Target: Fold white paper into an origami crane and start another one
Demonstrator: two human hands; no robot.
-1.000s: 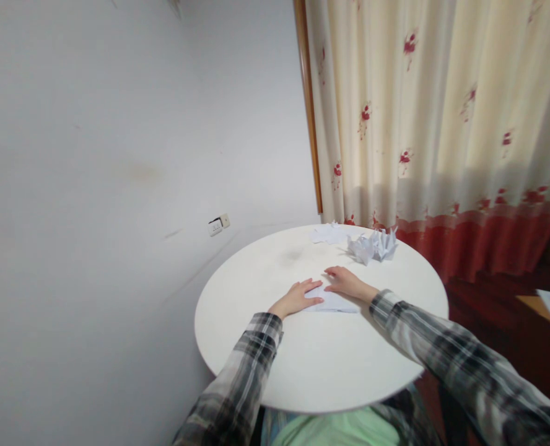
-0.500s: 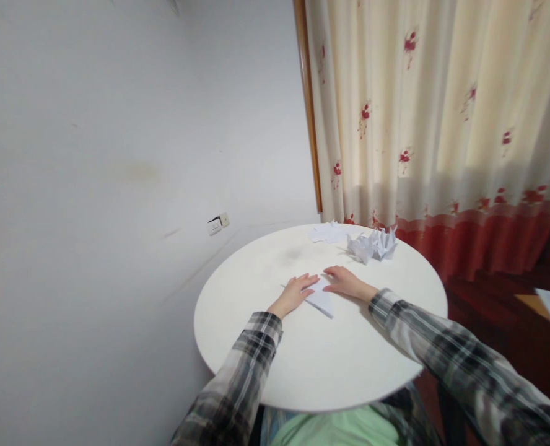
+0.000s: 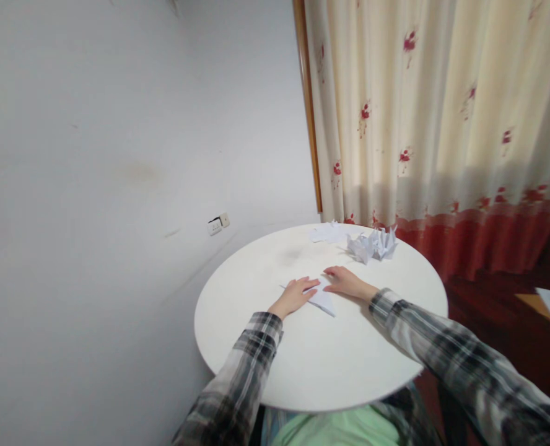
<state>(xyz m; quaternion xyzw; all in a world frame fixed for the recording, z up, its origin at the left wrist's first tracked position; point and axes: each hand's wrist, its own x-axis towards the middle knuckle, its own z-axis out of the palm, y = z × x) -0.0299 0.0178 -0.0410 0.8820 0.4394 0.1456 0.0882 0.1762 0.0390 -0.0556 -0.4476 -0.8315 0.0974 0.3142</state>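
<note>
You wear a plaid shirt (image 3: pixel 502 390) in black, grey and white, its left sleeve (image 3: pixel 242 375) and right sleeve (image 3: pixel 442 341) crossed by broad dark bands and thin pale lines. The cuffs (image 3: pixel 266 324) end at your wrists, leaving your left hand (image 3: pixel 295 297) and right hand (image 3: pixel 348 283) bare. A plain pale green garment (image 3: pixel 344 430) shows low at your front.

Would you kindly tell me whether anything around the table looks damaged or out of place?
Yes: on the wall beyond the table, a dark gap shows along the top of the white socket, as though its plate sits loose or crooked.
</note>
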